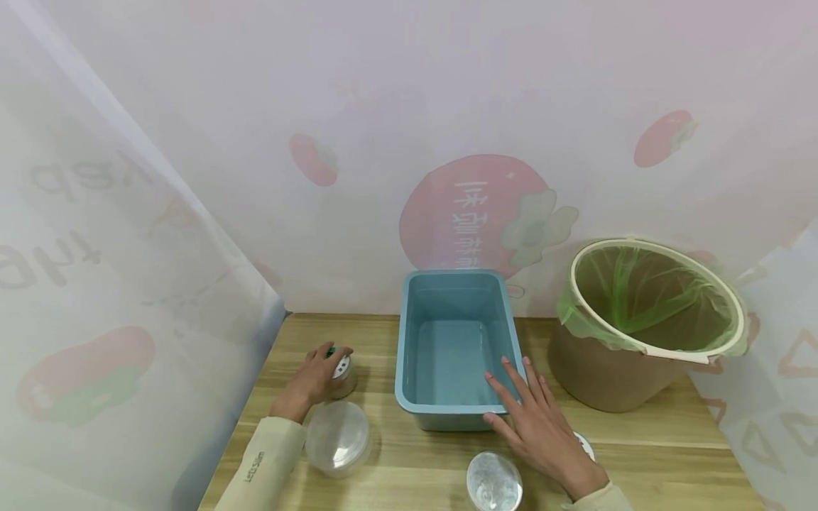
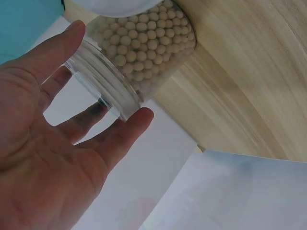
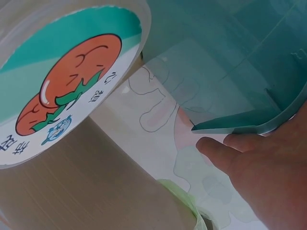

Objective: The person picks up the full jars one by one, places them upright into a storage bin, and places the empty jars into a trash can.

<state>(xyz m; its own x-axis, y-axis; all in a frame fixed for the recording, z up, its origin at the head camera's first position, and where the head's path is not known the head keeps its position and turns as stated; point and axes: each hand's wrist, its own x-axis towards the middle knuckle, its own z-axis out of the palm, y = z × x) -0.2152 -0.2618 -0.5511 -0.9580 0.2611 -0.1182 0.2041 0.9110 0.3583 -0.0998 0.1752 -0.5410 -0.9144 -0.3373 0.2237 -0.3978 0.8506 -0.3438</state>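
My left hand grips a clear jar by its lid from above, at the left of the table. In the left wrist view, thumb and fingers span the lid edge, and small round beige beads fill the jar. My right hand lies with spread, straight fingers over the near right corner of a blue rectangular basin. The right wrist view has its fingertips right at the basin's rim. Beside that wrist stands another jar, its lid printed with orange fruit and green leaves.
A clear round tub stands near the left forearm. Another round container with a silvery top is at the front. A brown bin with a green liner stands at the right. White printed curtain encloses the table.
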